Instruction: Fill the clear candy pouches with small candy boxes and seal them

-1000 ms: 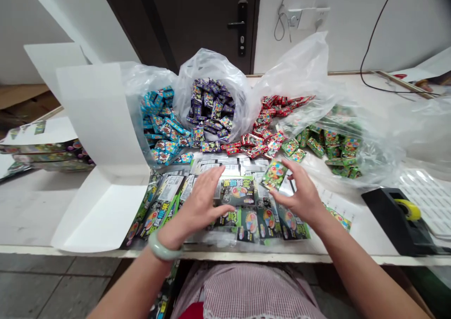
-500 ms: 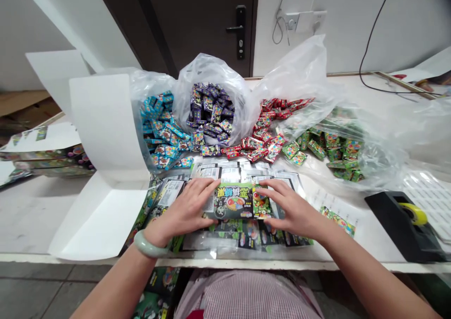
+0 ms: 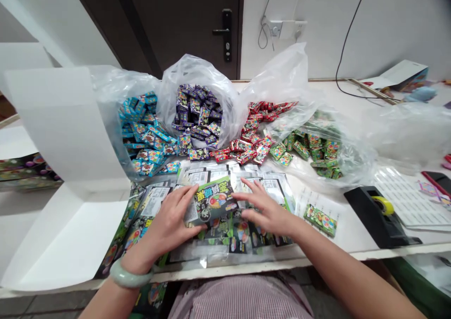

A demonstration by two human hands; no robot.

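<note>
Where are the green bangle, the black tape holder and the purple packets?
Green bangle (image 3: 130, 276), head view, on its band.
Black tape holder (image 3: 362, 213), head view, on its body.
Purple packets (image 3: 196, 113), head view, mid-pile.

We count four clear plastic bags of small packets: one purple-packet bag (image 3: 197, 74), one blue-packet bag (image 3: 114, 86) to its left, one red-packet bag (image 3: 278, 79) and one green-packet bag (image 3: 347, 161) to its right. Further right of it, one tape dispenser (image 3: 373, 218). Below it, one left hand (image 3: 167, 225), one right hand (image 3: 266, 213), one printed pouch (image 3: 211, 201).

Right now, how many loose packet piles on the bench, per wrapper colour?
Blue packet pile: 1
Purple packet pile: 1
Red packet pile: 1
Green packet pile: 1
Total: 4
</note>
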